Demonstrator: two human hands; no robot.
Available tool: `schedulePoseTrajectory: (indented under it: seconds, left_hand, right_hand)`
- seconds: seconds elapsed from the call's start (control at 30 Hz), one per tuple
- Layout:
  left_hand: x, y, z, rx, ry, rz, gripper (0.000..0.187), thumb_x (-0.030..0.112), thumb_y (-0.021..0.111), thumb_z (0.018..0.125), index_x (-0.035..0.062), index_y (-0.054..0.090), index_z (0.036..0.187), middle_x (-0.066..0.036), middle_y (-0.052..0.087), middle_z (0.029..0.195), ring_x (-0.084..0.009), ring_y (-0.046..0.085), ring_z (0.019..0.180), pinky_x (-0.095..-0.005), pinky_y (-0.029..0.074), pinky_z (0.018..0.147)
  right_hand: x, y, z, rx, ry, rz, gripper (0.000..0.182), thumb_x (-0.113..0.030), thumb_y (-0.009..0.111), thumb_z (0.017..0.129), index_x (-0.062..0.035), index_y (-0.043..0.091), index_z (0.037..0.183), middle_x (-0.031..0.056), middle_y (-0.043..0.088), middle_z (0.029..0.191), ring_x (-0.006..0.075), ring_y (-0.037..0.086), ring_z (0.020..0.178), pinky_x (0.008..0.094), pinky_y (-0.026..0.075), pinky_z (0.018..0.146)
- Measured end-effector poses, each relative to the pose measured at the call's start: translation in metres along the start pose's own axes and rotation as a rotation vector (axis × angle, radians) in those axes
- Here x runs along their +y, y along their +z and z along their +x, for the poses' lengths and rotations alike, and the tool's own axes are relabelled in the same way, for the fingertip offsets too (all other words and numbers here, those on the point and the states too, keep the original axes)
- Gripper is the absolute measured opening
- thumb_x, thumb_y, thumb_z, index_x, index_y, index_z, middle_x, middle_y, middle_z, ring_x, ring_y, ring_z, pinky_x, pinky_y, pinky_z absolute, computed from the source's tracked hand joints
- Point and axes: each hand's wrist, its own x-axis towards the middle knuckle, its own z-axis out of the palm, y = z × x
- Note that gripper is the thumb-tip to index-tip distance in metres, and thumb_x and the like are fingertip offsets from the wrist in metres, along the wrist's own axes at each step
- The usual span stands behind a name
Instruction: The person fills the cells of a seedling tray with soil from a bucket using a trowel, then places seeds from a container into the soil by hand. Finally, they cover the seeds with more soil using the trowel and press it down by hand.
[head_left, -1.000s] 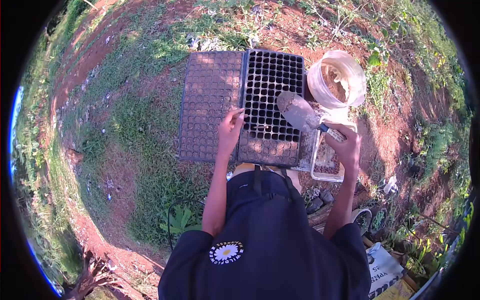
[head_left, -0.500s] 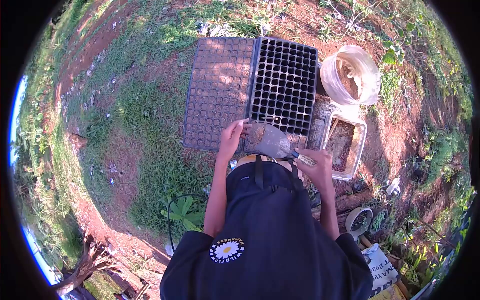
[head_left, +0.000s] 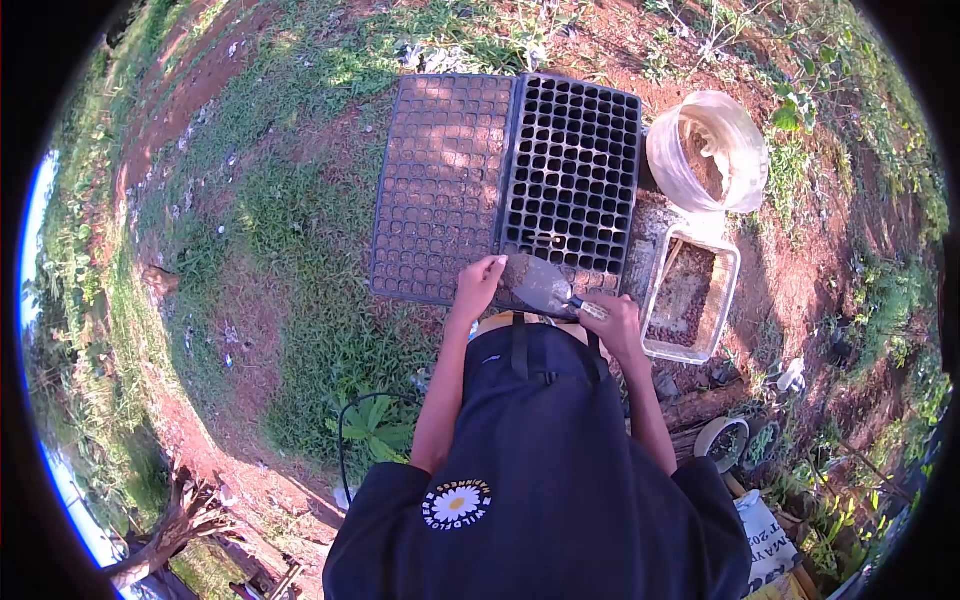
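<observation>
Now that the trowel is closer, right hand gripping it, left hand half-curled beside blade, hold unclear

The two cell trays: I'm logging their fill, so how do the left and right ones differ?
The left tray shows soil across its cells; the right tray has mostly dark, hollow cells, with soil only toward the end nearest the person. The left tray looks largely brown, the right tray mostly black. Both are rectangular grids lying side by side.
</observation>
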Motion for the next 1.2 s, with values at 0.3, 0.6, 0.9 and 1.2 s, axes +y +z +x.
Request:
schedulePoseTrajectory:
  seconds: [0.3,0.6,0.9,1.2]
  left_hand:
    - [-0.011,0.01,0.009,0.028,0.03,0.103,0.039,0.034,0.059,0.098,-0.002,0.068,0.109,-0.013,0.062,0.064,-0.0188,0.062,0.059,-0.0332,0.047,0.058]
    - [0.0,0.011,0.009,0.024,0.027,0.185,0.037,0.032,0.06,0.097,-0.0007,0.069,0.112,-0.019,0.067,0.078,-0.0252,0.064,0.066,-0.0371,0.049,0.063]
    - [0.004,0.01,0.008,0.015,0.014,0.199,0.037,0.032,0.06,0.097,-0.0003,0.069,0.112,-0.02,0.069,0.082,-0.0274,0.066,0.07,-0.0376,0.05,0.067]
    - [-0.001,0.012,0.01,0.03,0.056,0.191,0.036,0.031,0.059,0.097,-0.001,0.069,0.111,-0.022,0.07,0.093,-0.0316,0.067,0.076,-0.039,0.051,0.07]
  right_hand:
    - [0.01,0.005,0.012,-0.026,0.026,0.073,0.028,-0.017,0.076,0.077,-0.0045,0.075,0.102,0.0153,0.074,0.09,0.0279,0.072,0.08,0.0358,0.053,0.084]
    - [0.005,0.0,0.015,-0.046,0.063,0.098,0.03,-0.017,0.075,0.075,-0.0051,0.076,0.102,0.0159,0.074,0.086,0.027,0.071,0.071,0.0353,0.055,0.076]
    - [0.012,0.003,0.017,-0.032,0.059,0.097,0.03,-0.022,0.076,0.074,-0.0088,0.077,0.102,0.0167,0.072,0.082,0.0295,0.069,0.066,0.0364,0.055,0.072]
    - [0.001,-0.004,0.02,-0.116,0.146,0.076,0.032,-0.017,0.076,0.075,-0.0035,0.075,0.104,0.0155,0.074,0.098,0.0264,0.073,0.089,0.0338,0.054,0.086]
